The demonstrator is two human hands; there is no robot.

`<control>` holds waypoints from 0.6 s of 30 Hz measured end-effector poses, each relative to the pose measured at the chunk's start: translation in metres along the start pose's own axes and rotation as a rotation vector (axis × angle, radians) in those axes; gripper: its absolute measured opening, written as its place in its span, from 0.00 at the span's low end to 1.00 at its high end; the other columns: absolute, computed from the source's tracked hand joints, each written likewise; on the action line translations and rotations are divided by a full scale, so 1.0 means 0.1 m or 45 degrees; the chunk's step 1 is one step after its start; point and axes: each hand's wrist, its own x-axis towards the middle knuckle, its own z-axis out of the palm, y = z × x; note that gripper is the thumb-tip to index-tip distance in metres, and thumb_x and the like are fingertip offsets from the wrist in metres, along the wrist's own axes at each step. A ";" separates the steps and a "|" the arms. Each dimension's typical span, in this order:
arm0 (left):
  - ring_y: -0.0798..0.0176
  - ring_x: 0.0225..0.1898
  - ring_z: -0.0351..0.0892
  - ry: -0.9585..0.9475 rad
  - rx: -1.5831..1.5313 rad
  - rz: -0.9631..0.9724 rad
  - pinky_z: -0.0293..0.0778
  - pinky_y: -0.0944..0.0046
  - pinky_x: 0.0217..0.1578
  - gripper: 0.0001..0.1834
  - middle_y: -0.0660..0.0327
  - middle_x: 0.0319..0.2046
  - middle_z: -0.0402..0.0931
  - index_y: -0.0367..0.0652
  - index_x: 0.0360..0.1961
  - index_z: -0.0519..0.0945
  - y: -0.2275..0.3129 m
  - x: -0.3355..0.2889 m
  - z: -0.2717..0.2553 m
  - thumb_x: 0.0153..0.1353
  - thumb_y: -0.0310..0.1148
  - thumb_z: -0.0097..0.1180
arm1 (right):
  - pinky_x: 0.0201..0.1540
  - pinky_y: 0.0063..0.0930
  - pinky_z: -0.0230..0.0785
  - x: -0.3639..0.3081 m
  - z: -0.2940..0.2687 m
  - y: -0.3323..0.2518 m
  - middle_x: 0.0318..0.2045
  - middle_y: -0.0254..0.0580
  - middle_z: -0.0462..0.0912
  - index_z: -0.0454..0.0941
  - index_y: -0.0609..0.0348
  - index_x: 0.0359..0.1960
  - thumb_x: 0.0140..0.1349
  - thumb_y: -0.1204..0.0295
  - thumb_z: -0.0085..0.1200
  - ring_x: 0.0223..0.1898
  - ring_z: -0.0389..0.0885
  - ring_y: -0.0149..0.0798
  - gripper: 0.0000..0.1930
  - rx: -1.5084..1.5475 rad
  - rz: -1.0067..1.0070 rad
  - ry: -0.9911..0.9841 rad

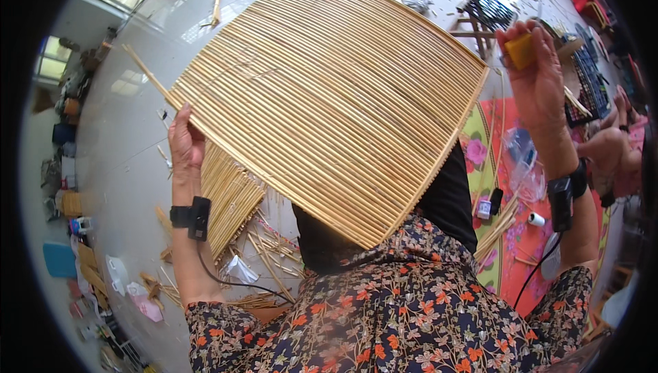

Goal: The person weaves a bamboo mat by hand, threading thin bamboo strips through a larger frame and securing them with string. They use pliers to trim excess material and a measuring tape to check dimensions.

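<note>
A large square panel of straw-coloured stalks [329, 99], laid side by side in rows, rests across my lap with its near corner against my shirt. At its left edge, my left hand [185, 141] is closed, with the thumb up along the rim. A loose stalk end [144, 71] juts out past that edge. My right hand [537, 75] is raised off the panel beyond its right corner, palm showing. Its fingers are closed around a small yellow block [521, 51], whose exact kind I cannot make out.
A bundle of stalks [229, 198] and scattered pieces lie on the tiled floor at left. At right, a red flowered mat [528, 236] bears a white thread spool [536, 219] and a plastic bag [524, 160]. A small stool [480, 20] stands beyond; another person [617, 147] sits far right.
</note>
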 end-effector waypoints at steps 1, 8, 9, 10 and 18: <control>0.64 0.41 0.87 -0.009 0.037 0.001 0.85 0.63 0.46 0.10 0.59 0.41 0.86 0.39 0.45 0.82 0.02 0.00 -0.04 0.70 0.34 0.60 | 0.66 0.47 0.73 -0.07 -0.18 -0.15 0.46 0.44 0.84 0.79 0.60 0.50 0.75 0.69 0.51 0.50 0.84 0.42 0.10 -0.003 -0.029 0.053; 0.60 0.46 0.86 -0.061 -0.016 -0.044 0.84 0.59 0.51 0.16 0.55 0.46 0.85 0.34 0.52 0.79 -0.06 0.17 -0.10 0.70 0.34 0.59 | 0.65 0.44 0.74 -1.33 -1.45 -0.62 0.43 0.40 0.83 0.78 0.61 0.48 0.74 0.68 0.53 0.49 0.83 0.40 0.10 -0.038 -0.105 0.558; 0.59 0.47 0.86 -0.061 -0.015 -0.057 0.84 0.59 0.51 0.16 0.54 0.46 0.84 0.33 0.53 0.78 -0.07 0.19 -0.11 0.70 0.34 0.59 | 0.63 0.43 0.75 -1.56 -1.58 -0.55 0.42 0.40 0.84 0.79 0.61 0.48 0.74 0.67 0.54 0.48 0.83 0.40 0.10 -0.027 -0.086 0.684; 0.58 0.47 0.85 -0.057 -0.015 -0.077 0.84 0.59 0.51 0.17 0.54 0.46 0.84 0.33 0.53 0.78 -0.09 0.22 -0.15 0.70 0.34 0.59 | 0.62 0.42 0.76 -1.79 -1.71 -0.47 0.41 0.39 0.84 0.79 0.60 0.47 0.73 0.67 0.54 0.46 0.83 0.39 0.09 -0.018 -0.062 0.811; 0.54 0.58 0.80 -0.055 -0.092 -0.191 0.77 0.54 0.63 0.22 0.50 0.56 0.80 0.34 0.62 0.72 -0.09 0.30 -0.33 0.71 0.31 0.55 | 0.42 0.33 0.80 -3.26 -2.36 0.81 0.35 0.38 0.84 0.78 0.57 0.41 0.73 0.70 0.55 0.36 0.84 0.36 0.05 -0.495 0.136 1.165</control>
